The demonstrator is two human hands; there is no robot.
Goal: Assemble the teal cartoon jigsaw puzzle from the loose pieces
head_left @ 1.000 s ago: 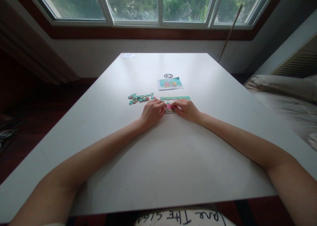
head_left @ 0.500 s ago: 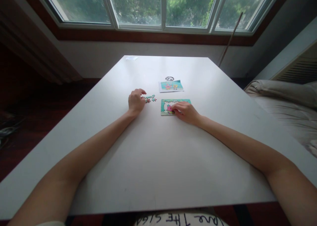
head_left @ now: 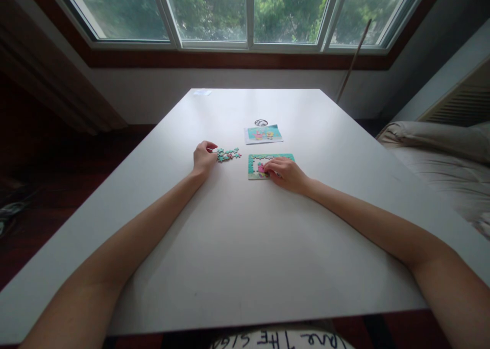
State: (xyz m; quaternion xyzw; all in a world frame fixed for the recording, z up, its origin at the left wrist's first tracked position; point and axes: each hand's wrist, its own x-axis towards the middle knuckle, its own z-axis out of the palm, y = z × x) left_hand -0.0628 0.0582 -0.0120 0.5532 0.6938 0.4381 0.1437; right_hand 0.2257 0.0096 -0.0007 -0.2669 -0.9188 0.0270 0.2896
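Note:
A partly built jigsaw puzzle (head_left: 256,161) with a teal border lies on the white table (head_left: 245,247). My right hand (head_left: 285,174) rests on its right part, fingers curled and pressing near a pink piece. My left hand (head_left: 203,156) sits at the left end of a small heap of loose teal puzzle pieces (head_left: 228,154), its fingers curled in a pinch; whether a piece is in them is too small to make out.
A reference picture card (head_left: 263,133) lies beyond the puzzle, with a small round dark object (head_left: 261,122) behind it. A small white slip (head_left: 202,92) lies at the table's far edge. A bed with a pillow (head_left: 440,134) stands at the right; a thin pole (head_left: 352,60) leans by the window.
My left hand has left the puzzle and gone left to the loose pieces, then drawn back slightly to their left end. My right hand has stayed on the puzzle.

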